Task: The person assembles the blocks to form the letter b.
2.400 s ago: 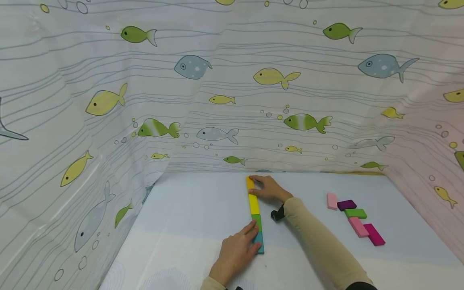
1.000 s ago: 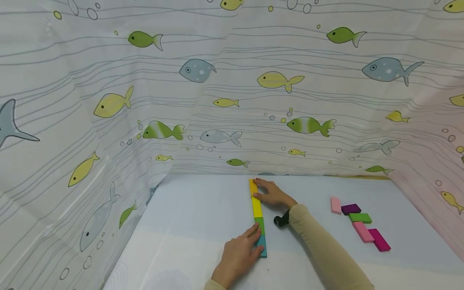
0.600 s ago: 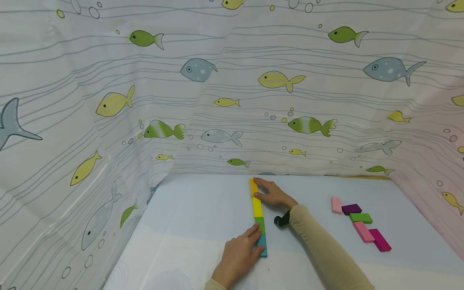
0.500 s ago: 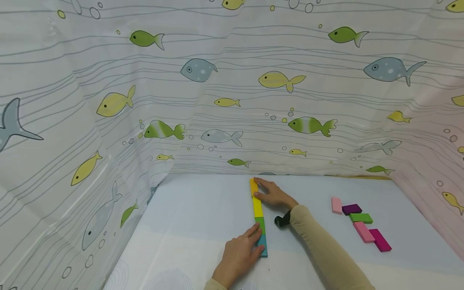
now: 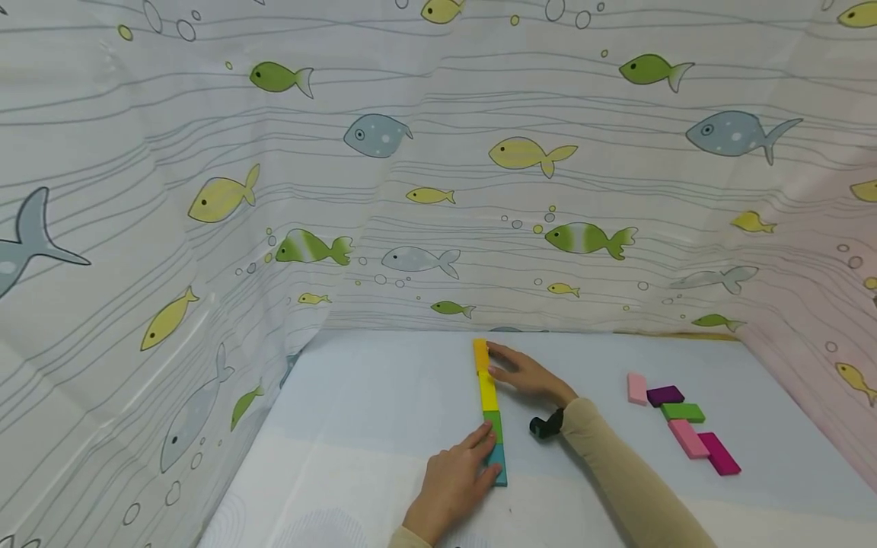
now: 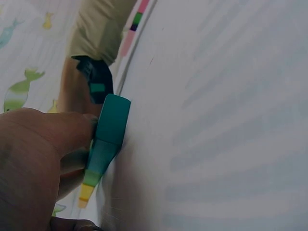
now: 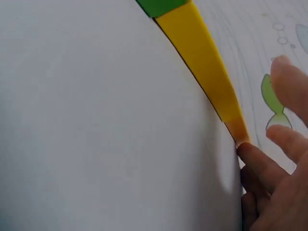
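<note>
In the head view, flat blocks lie end to end in a row: orange (image 5: 481, 356), yellow (image 5: 488, 392), green (image 5: 492, 428) and teal (image 5: 500, 457). My left hand (image 5: 448, 479) rests on the near part of the row, fingertips on the green block and thumb by the teal one. The left wrist view has the thumb against the teal block (image 6: 113, 120). Beside the orange block, on its right side, is my right hand (image 5: 533, 377), fingers spread. In the right wrist view one fingertip meets the far end of the orange block (image 7: 236, 129).
To the right lie a light pink block (image 5: 636, 388), a purple block (image 5: 664, 395), a second green block (image 5: 683, 412), another pink block (image 5: 689, 439) and a magenta block (image 5: 719, 454). A fish-patterned sheet (image 5: 466, 228) rises behind and beside the white table (image 5: 356, 411).
My right hand has come off the top of the orange block and shifted slightly right and nearer. The left hand and the row have stayed about the same.
</note>
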`<state>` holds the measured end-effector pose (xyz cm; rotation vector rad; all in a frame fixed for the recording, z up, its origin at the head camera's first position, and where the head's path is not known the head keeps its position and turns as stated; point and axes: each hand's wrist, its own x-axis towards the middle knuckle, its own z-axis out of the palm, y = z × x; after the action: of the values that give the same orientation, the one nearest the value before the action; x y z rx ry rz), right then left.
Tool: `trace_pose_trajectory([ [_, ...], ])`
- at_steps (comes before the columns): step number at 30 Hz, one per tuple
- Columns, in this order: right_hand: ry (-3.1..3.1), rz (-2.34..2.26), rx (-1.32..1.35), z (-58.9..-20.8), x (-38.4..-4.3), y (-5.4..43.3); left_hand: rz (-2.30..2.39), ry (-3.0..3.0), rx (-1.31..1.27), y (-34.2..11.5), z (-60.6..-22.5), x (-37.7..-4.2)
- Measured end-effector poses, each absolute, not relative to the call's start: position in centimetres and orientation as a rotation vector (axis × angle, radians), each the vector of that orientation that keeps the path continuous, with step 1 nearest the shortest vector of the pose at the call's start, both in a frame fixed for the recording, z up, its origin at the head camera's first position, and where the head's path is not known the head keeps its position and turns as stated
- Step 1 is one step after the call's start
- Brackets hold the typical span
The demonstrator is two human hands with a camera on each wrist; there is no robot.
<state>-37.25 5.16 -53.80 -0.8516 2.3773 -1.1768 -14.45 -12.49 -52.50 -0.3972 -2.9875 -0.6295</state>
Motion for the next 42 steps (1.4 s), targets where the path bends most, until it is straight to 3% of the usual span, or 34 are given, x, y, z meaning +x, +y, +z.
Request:
trace_pose_trajectory([
  [13,2.199,-1.275,-0.786,-51.7,-36.8,11.8,-0.608,-2.972,-0.388,-12.4,-52.5,-14.3],
  [22,2.614,-0.900,-0.787,-48.7,-36.0,20.8,-0.653,-2.982,-0.368,-12.3,-52.3,-14.1],
  [28,2.749,-0.631,-0.819,-49.1,-34.3,25.5,-0.664,-2.987,-0.363,-12.4,-52.5,-14.1],
  [42,2.863,-0.594,-0.983,-50.7,-33.0,28.2,-0.672,-3.003,-0.370,-12.5,-52.7,-14.4],
])
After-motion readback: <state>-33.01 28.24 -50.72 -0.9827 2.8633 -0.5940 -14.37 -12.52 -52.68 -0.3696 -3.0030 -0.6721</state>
